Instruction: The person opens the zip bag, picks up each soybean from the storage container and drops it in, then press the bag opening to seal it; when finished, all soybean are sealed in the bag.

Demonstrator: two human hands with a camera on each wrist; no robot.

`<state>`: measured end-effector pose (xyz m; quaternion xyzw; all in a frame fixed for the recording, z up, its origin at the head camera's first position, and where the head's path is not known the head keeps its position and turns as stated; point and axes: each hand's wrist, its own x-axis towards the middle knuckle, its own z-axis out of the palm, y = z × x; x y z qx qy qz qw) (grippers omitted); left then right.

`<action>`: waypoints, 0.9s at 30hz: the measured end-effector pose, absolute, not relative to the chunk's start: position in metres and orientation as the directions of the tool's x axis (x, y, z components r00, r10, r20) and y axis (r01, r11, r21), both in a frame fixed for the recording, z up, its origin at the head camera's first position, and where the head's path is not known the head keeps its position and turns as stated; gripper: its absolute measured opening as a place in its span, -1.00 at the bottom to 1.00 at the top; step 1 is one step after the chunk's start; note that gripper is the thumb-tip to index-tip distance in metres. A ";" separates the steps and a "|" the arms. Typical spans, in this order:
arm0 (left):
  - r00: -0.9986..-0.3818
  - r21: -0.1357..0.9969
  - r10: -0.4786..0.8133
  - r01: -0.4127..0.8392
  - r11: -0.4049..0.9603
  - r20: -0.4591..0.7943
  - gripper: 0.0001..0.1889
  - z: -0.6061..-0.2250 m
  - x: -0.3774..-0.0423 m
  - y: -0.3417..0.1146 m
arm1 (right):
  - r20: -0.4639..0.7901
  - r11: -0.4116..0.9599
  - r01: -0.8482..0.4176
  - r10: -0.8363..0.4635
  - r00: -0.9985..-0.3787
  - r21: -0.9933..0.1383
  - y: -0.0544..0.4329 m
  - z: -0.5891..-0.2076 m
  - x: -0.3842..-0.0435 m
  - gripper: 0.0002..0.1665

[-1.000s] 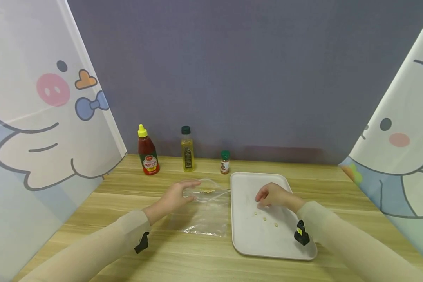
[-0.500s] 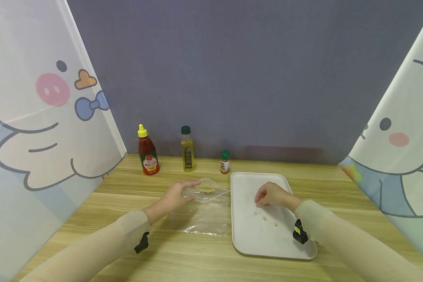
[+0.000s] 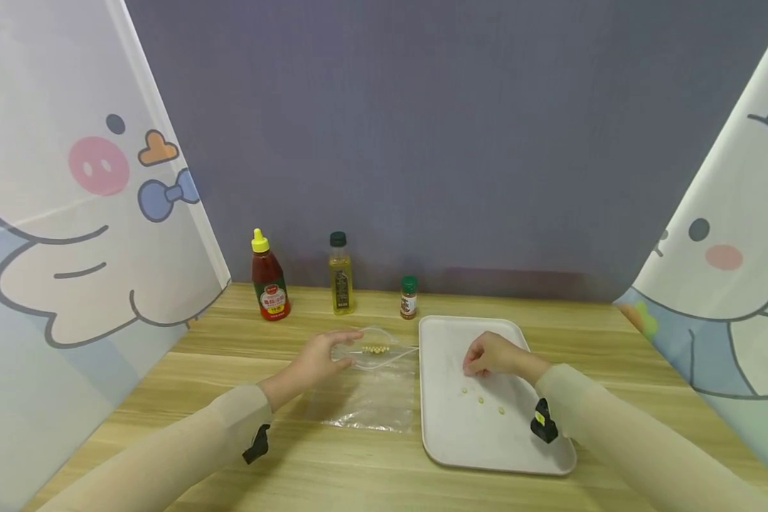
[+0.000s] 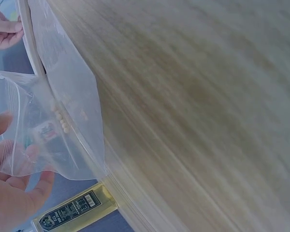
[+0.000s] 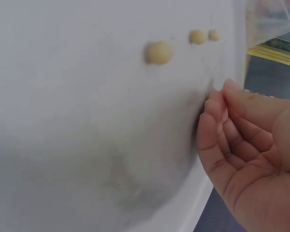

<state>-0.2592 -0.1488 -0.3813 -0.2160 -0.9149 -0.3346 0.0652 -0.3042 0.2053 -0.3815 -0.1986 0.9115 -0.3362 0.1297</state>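
Note:
My left hand [image 3: 316,361] grips the left end of a clear zip bag [image 3: 371,398], thumb and forefinger spread at its gaping mouth. Inside the bag sits a cluster of yellow beans [image 3: 376,349], which look like soybeans. In the left wrist view the film of the bag [image 4: 48,140] covers some of my fingers. Over the white tray [image 3: 486,441], my right hand [image 3: 494,353] is low, thumb and fingertips pinched together; no bean shows between them. Three loose soybeans lie on the tray, the nearest to the right wrist camera being a round soybean [image 5: 159,52].
Behind the bag stand a ketchup bottle [image 3: 271,288], an oil bottle [image 3: 341,281] and a small green-capped spice jar [image 3: 408,300]. A grey panel [image 3: 384,142] rises behind the wooden table [image 3: 307,476]. Printed curtains hang on both sides.
The fingertips of my right hand have drawn together at nearly the same spot over the tray. My left hand and the bag stay in place; the head view has tilted slightly.

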 end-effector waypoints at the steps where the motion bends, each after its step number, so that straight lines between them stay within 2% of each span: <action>1: -0.901 0.588 0.348 0.434 0.683 0.261 -0.45 -0.382 -0.259 -0.149 | -0.100 0.683 -0.274 -0.455 -0.885 -0.677 0.205 -0.381 -0.305 -0.92; 6: -0.901 0.588 0.343 0.434 0.683 0.266 -0.46 -0.383 -0.260 -0.148 | -0.056 0.584 -0.272 -0.482 -0.875 -0.765 0.202 -0.372 -0.309 -0.90; 10: -0.894 0.587 0.356 0.448 0.674 0.273 -0.46 -0.384 -0.261 -0.148 | -0.024 0.526 -0.266 -0.480 -0.877 -0.808 0.193 -0.357 -0.309 -0.78; 18: -0.901 0.604 0.347 0.432 0.669 0.260 -0.46 -0.384 -0.260 -0.148 | 0.003 0.488 -0.258 -0.463 -0.886 -0.834 0.166 -0.338 -0.307 -0.74; 27: -0.899 0.591 0.350 0.437 0.678 0.264 -0.45 -0.381 -0.260 -0.147 | 0.053 0.472 -0.323 -0.500 -0.865 -0.820 0.124 -0.329 -0.306 -0.78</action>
